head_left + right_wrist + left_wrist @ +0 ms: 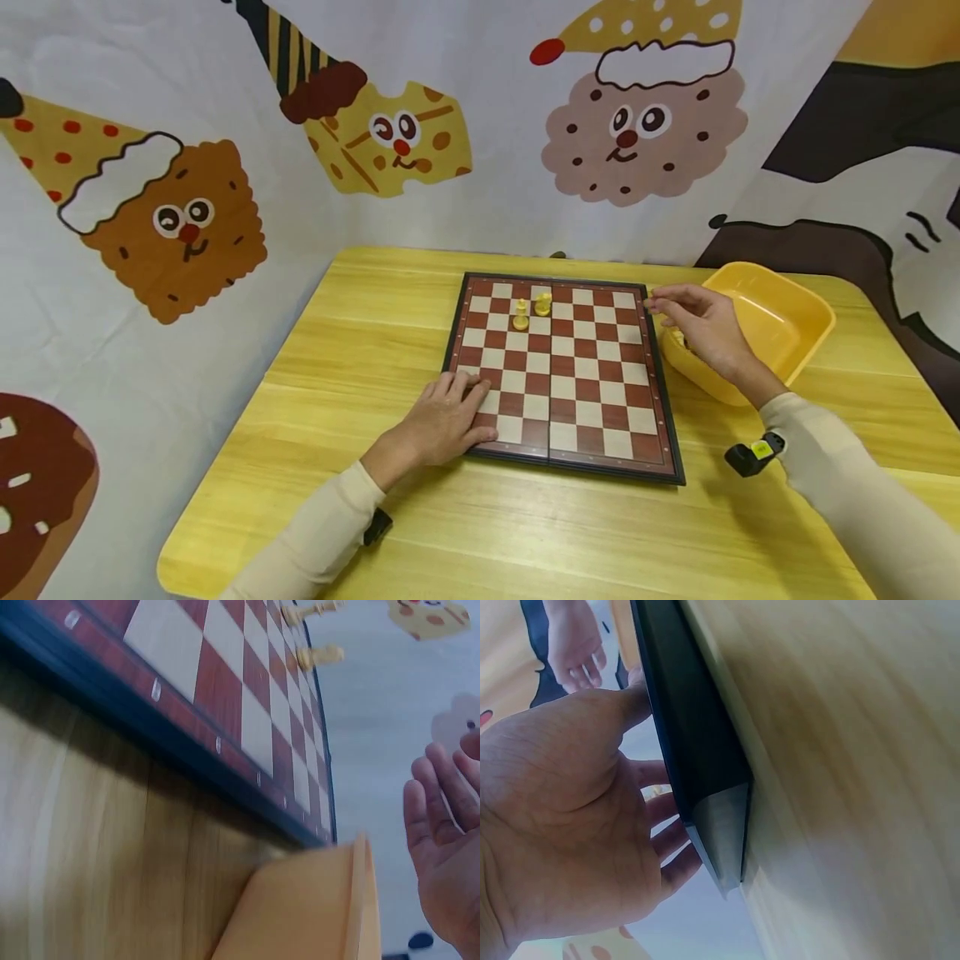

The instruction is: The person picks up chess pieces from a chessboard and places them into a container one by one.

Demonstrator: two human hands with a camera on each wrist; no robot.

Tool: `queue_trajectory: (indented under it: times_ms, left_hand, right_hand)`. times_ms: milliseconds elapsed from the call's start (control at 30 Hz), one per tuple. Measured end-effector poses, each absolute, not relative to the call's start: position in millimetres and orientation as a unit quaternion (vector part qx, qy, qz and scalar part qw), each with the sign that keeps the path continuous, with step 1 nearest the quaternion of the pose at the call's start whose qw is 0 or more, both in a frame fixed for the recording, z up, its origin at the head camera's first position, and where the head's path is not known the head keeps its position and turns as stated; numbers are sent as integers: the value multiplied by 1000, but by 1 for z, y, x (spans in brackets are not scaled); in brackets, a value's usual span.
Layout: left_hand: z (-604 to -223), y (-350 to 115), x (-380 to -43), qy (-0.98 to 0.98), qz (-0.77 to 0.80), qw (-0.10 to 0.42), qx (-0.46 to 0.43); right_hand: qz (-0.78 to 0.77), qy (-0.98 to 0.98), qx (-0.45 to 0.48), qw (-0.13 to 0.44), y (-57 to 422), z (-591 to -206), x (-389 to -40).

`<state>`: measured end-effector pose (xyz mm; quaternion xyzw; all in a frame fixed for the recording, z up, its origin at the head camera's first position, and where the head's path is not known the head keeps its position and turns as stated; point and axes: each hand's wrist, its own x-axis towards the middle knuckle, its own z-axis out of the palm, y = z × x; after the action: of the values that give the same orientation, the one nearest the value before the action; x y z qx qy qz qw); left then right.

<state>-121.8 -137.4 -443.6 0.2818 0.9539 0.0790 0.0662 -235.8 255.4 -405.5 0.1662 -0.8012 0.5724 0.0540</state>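
Observation:
A checkered chessboard in brown and cream lies on the table. Two pale yellow chess pieces stand near its far side: a taller piece and a knight-like piece. My left hand rests on the board's near left corner, fingers spread over its top. Beyond the board's right edge, my right hand is raised beside a yellow basket. Its thumb and index finger pinch a small yellowish chess piece, mostly hidden by the fingers. The right wrist view shows the other fingers extended.
Pale pieces show partly inside the basket, behind the right hand. The wooden table meets a cartoon-printed cloth at the back and left. A raised dark rim edges the board.

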Motion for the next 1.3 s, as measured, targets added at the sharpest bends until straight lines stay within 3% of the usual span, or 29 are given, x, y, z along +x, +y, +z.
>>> queue_trajectory:
  times_ms: [300, 567, 1000, 1300]
  left_hand:
    - [-443, -137, -123, 957, 62, 87, 269]
    - [-440, -136, -125, 956, 46, 89, 276]
    - [-433, -132, -123, 956, 36, 87, 278]
    - [-437, -133, -123, 957, 28, 89, 274]
  right_hand:
    - [635, -740, 220, 25, 215, -409, -248]
    - [545, -819, 179, 9, 183, -412, -263]
    - [527, -829, 177, -61, 150, -430, -282]
    - [505, -843, 178, -45, 135, -436, -293]
